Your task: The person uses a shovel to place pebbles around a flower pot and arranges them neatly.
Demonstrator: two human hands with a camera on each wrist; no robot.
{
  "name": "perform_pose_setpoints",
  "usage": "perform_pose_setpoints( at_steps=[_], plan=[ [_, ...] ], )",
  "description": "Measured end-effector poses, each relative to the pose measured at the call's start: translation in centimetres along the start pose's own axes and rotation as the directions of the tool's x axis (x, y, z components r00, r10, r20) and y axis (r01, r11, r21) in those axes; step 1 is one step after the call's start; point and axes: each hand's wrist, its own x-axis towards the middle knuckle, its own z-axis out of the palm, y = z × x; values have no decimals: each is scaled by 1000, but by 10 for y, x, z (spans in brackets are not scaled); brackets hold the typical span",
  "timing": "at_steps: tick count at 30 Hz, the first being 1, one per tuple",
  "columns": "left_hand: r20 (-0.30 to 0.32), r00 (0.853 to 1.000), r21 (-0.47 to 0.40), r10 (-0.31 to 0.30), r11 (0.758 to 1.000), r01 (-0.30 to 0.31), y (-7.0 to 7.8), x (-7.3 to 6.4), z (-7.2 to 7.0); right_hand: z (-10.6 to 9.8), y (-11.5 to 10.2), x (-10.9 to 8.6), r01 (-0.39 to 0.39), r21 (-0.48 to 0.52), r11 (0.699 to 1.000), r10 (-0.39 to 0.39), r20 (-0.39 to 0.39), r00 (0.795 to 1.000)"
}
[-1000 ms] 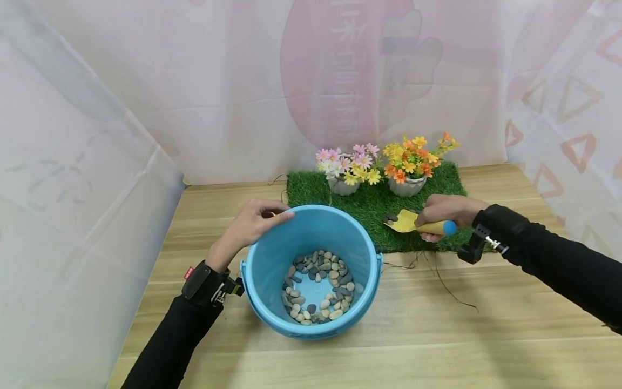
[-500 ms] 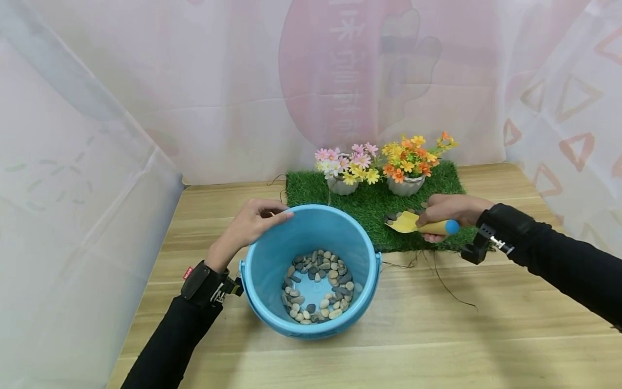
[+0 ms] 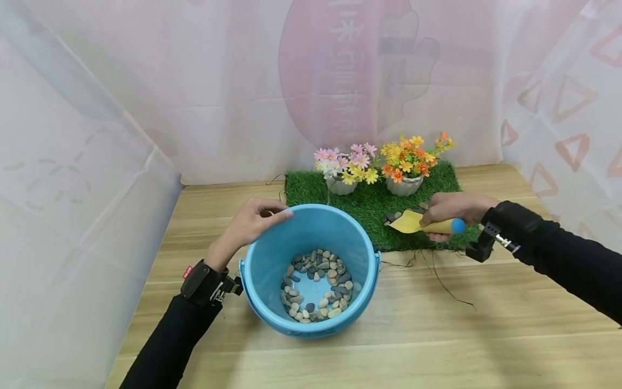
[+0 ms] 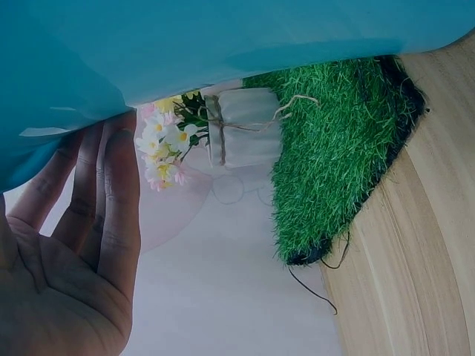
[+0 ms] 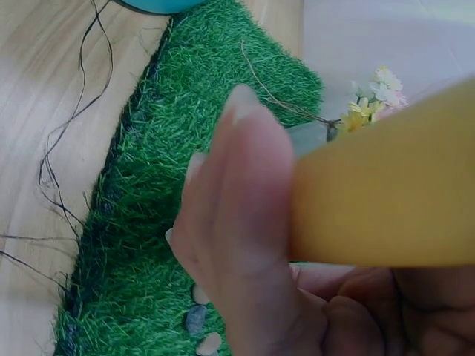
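A blue bucket (image 3: 318,229) stands on the table, with a ring of grey and beige pebbles (image 3: 335,302) on its bottom. My left hand (image 3: 250,222) grips its rim at the upper left, thumb on top; the left wrist view shows the fingers against the outside. Over the grass mat my right hand (image 3: 452,208) holds a yellow trowel (image 3: 407,222) by its blue-ended handle. The blade points left, beside dark pebbles (image 3: 391,217) on the mat. More pebbles lie under the hand in the right wrist view, where a blurred yellow handle (image 5: 386,193) covers much.
A green artificial grass mat (image 3: 371,202) lies behind and right of the bucket. On it stand a pot of pink, white and yellow flowers (image 3: 342,186) and a pot of orange ones (image 3: 404,186). Dark loose threads (image 3: 449,289) trail onto the table. Printed cloth walls enclose the table.
My right hand has shifted slightly right with the trowel, whose blade has turned a little and drawn back from the dark pebbles. The left hand and bucket stay put.
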Motion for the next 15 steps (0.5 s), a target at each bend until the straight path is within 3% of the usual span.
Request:
perform_pose_setpoints(
  at_steps=[6,15],
  plan=[
    [-2,1000,-6,-12,1000,12,1,1,0,-3,-5,-15,33,-97,995,-34,-11,999],
    [2,1000,-7,4,1000,-4,0,0,-1,5,-24,-35,185,-178,967,-196,-51,979]
  ],
)
